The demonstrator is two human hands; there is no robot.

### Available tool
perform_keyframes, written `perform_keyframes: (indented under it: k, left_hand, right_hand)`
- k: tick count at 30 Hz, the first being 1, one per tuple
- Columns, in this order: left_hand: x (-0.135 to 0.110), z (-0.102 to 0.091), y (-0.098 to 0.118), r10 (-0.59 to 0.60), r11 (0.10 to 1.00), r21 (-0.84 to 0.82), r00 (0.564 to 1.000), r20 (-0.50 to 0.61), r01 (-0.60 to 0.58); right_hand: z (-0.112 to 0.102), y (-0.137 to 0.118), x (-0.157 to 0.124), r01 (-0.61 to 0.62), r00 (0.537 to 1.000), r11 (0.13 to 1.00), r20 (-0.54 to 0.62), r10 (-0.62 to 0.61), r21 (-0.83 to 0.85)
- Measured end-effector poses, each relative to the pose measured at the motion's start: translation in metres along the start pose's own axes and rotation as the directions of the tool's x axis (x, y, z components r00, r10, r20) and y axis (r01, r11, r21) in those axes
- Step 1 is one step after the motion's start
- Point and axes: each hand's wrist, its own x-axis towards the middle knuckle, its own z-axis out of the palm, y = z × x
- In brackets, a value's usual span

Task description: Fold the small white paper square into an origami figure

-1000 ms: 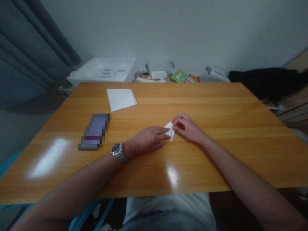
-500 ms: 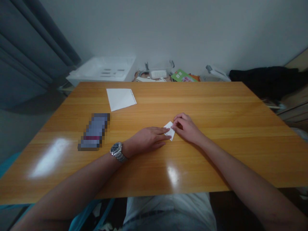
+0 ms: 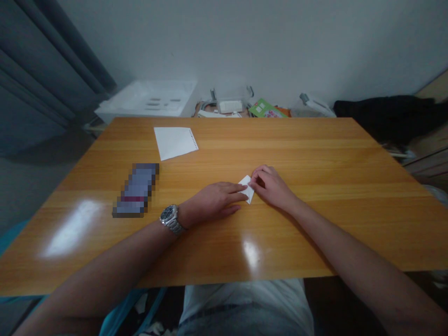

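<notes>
A small folded white paper (image 3: pixel 247 188) lies near the middle of the wooden table (image 3: pixel 315 154). My left hand (image 3: pixel 213 201), with a metal watch on the wrist, lies flat with fingers stretched out, its fingertips pressing the paper's left side. My right hand (image 3: pixel 271 185) is curled, its fingertips pinched on the paper's right edge. Most of the paper is hidden under the fingers.
A white sheet with a perforated edge (image 3: pixel 175 142) lies at the table's far left. A blurred-out flat object (image 3: pixel 136 189) sits left of my left hand. Behind the table are a white tray (image 3: pixel 150 100), a green booklet (image 3: pixel 266 110) and dark cloth (image 3: pixel 388 114).
Both hands stay on the folded paper with only slight finger shifts. The view has drifted a little.
</notes>
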Motion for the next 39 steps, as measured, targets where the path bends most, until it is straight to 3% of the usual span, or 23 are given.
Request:
perform_keyframes:
  k: [7, 39]
  left_hand:
    - [0.0006, -0.0015, 0.0039, -0.004, 0.993, 0.122, 0.998, 0.056, -0.003]
    - [0.0018, -0.0009, 0.0078, -0.025, 0.984, 0.175, 0.997, 0.067, 0.013]
  right_hand:
    - [-0.0025, -0.0064, 0.0007, -0.04, 0.999, 0.999, 0.011, 0.04, -0.004]
    - [0.0004, -0.0047, 0.0013, -0.061, 0.998, 0.998, 0.005, 0.061, -0.012]
